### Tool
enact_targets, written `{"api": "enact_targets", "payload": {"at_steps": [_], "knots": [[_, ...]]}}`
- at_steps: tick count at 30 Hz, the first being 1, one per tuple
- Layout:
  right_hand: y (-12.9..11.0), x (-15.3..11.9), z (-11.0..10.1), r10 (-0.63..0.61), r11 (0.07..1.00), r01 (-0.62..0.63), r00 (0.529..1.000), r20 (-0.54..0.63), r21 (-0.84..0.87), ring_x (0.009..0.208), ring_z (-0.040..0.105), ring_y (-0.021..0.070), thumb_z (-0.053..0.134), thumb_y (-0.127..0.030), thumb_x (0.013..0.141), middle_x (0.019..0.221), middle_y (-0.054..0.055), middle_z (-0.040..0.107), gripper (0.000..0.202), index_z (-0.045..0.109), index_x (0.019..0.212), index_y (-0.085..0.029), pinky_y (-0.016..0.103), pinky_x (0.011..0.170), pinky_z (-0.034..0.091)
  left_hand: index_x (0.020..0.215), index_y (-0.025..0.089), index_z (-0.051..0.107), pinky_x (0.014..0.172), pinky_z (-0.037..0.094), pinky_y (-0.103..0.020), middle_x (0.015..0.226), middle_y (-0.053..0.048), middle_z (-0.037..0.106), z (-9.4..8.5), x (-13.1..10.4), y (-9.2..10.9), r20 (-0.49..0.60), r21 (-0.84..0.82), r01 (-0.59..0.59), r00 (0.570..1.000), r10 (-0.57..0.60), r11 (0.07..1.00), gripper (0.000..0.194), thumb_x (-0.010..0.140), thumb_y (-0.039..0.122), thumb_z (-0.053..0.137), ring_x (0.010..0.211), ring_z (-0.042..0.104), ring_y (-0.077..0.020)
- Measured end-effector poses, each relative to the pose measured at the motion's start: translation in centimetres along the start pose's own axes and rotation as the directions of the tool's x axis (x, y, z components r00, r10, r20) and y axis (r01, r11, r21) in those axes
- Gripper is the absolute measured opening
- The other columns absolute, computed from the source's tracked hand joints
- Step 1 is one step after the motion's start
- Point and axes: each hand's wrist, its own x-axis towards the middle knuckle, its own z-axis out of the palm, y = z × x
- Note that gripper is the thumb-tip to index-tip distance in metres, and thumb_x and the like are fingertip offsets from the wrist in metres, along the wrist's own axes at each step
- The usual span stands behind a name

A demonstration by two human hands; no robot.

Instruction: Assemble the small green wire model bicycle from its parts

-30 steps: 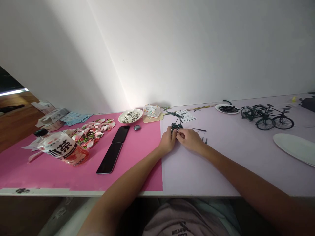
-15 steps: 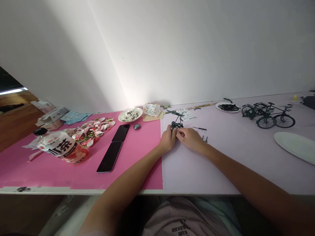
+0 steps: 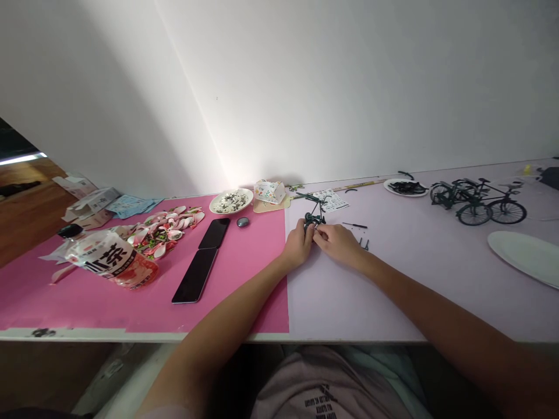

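We had both hands together above the surface, close to where its bright pink covering met the pale lilac one. Our left hand had its grip closed on the near end of a dark green, partly built miniature bicycle, whose far end reached out past the fingertips toward the wall. Our right hand met it from the other side, thumb and forefinger drawn in narrow against the model; fingers covered that spot, so we could not tell whether this grip held a small part.

Just right of the model lay a thin, dark, rod-shaped tool, with two slender dark pieces nearer us. A white printed sheet lay behind. Well to the right we had dark, spoke-wheeled miniature bicycles standing close together, between a white plate of black parts and a bare white oval plate. On the pink side lay two flat black phones, end to end.
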Motion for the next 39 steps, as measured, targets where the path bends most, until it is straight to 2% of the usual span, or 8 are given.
{"api": "enact_targets", "payload": {"at_steps": [8, 18, 32, 39], "knots": [[0.08, 0.02, 0.02, 0.004, 1.000, -0.003, 0.999, 0.038, -0.016, 0.058, 0.048, 0.0161, 0.047, -0.034, 0.097, 0.065, 0.001, 0.062, 0.031, 0.055, 0.070, -0.023, 0.029, 0.058, 0.028, 0.098, 0.024, 0.043, 0.065, 0.038, -0.028, 0.078, -0.001, 0.064, 0.03, 0.03, -0.03, -0.001, 0.013, 0.009, 1.000, -0.009, 1.000, 0.021, 0.108, 0.041, 0.037, 0.070, 0.061, -0.0193], [0.12, 0.04, 0.04, 0.007, 1.000, -0.006, 0.998, 0.061, -0.013, 0.058, 0.048, 0.0157, 0.046, -0.034, 0.099, 0.065, 0.001, 0.060, 0.032, 0.050, 0.069, -0.023, 0.028, 0.058, 0.028, 0.096, 0.024, 0.042, 0.064, 0.037, -0.028, 0.076, -0.001, 0.062, -0.02, 0.07, -0.04, -0.001, 0.012, 0.013, 1.000, -0.013, 1.000, 0.022, 0.108, 0.042, 0.037, 0.067, 0.058, -0.0191], [-0.18, -0.08, -0.22, 0.006, 1.000, -0.004, 0.994, 0.107, -0.014, 0.060, 0.050, 0.0162, 0.042, -0.032, 0.102, 0.071, 0.003, 0.063, 0.031, 0.053, 0.075, -0.022, 0.028, 0.058, 0.029, 0.092, 0.024, 0.041, 0.064, 0.036, -0.028, 0.076, -0.001, 0.061, -0.05, 0.13, -0.11, -0.006, 0.031, 0.022, 1.000, -0.022, 0.999, 0.024, 0.108, 0.042, 0.037, 0.068, 0.059, -0.0190], [-0.18, -0.15, -0.16, 0.018, 1.000, -0.017, 0.991, 0.130, -0.011, 0.059, 0.049, 0.0154, 0.047, -0.034, 0.101, 0.072, 0.002, 0.064, 0.027, 0.051, 0.076, -0.023, 0.027, 0.057, 0.029, 0.090, 0.025, 0.040, 0.064, 0.036, -0.029, 0.071, 0.001, 0.056, -0.08, 0.12, 0.25, -0.012, 0.011, 0.040, 0.999, -0.040, 0.999, 0.023, 0.107, 0.040, 0.038, 0.067, 0.056, -0.0185]]}}
